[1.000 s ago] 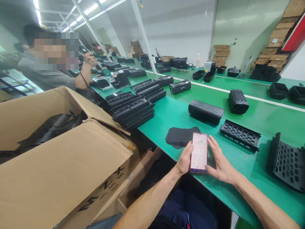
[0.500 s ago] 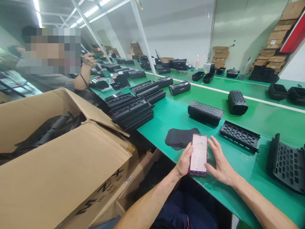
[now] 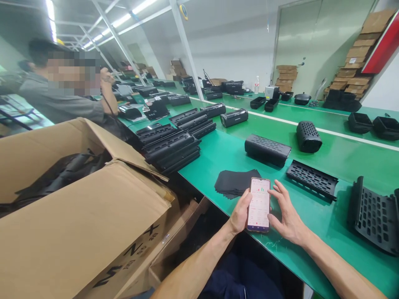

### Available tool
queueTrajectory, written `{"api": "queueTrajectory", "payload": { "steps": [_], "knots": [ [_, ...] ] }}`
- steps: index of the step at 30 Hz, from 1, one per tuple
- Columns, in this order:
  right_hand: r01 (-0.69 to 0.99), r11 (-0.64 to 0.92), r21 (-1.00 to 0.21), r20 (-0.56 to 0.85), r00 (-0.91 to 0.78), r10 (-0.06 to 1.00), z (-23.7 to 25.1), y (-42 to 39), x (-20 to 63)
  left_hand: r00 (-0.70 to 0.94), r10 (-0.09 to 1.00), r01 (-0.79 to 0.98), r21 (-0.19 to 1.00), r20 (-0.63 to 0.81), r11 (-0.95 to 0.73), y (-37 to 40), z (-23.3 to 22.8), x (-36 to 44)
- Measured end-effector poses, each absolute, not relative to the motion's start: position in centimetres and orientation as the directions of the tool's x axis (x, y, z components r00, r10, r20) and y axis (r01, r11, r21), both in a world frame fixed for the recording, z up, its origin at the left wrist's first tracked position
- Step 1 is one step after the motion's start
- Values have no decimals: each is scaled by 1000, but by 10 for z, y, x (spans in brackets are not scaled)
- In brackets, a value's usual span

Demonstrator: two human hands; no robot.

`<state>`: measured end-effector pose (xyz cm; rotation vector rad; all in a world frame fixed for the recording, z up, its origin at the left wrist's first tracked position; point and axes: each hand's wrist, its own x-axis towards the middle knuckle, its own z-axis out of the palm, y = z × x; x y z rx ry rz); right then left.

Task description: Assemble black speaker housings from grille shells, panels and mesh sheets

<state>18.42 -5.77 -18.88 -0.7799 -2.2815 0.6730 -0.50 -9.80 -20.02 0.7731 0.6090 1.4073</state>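
A smartphone (image 3: 259, 204) with a lit white screen showing small red and green bars is held upright over the table's front edge. My left hand (image 3: 240, 211) grips it along its left side. My right hand (image 3: 287, 216) is at the phone's right edge with fingers apart, the thumb and index finger close to or on the screen; contact is hard to tell. Just behind the phone lies a pile of thin black sheets (image 3: 233, 182). A black slotted panel (image 3: 312, 177) rests beyond my right hand.
An open cardboard box (image 3: 131, 199) with black parts stands at left. Stacked black panels (image 3: 173, 151) lie on the green table (image 3: 215, 151). A slotted black housing (image 3: 267, 150) and a curved slotted panel (image 3: 375, 218) are to the right. A co-worker (image 3: 65, 99) is at far left.
My right index finger has bent in toward the phone's screen. The left hand still grips the phone. The co-worker's head and raised hand have shifted slightly, and the whole view has moved a little.
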Motion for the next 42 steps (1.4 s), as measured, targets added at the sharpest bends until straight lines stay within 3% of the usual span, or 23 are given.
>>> {"api": "queueTrajectory", "payload": {
  "steps": [8,15,24,42],
  "knots": [
    [341,776,-531,390,-715,581,-188,-58,185,65,995,-655,756,73,-13,-98,-199,-4],
    [361,790,-496,384,-724,573,-187,-58,183,51,995,-655,755,85,-31,-97,-198,-3],
    [322,723,-612,396,-666,632,-189,-56,186,78,993,-648,762,92,-19,-97,-197,-5],
    [349,729,-588,395,-663,636,-194,-57,186,95,992,-631,776,77,0,-98,-200,-5]
  ]
}}
